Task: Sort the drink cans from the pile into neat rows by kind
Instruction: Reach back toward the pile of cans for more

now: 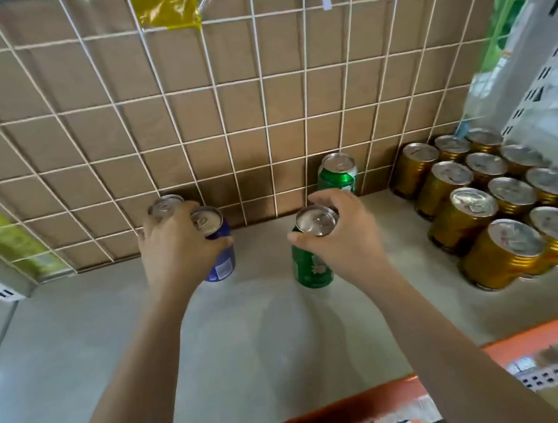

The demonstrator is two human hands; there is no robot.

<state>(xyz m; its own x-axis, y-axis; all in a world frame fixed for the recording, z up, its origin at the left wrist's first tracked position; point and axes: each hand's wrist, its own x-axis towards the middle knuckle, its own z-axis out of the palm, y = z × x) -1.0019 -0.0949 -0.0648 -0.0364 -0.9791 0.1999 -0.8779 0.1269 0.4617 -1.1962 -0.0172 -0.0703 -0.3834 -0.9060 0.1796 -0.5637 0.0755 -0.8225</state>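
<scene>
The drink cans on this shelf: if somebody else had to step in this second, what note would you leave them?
Left hand: grips the blue can, upright on the shelf; another can stands just behind, its colour hidden by the hand.
Right hand: grips a green can by its top.
Second green can stands at the back against the wire grid.
Done: gold cans stand in rows on the right.
Left: set the held green can in line with the other, line up the blue one; no pile is in view, so look for more.
</scene>
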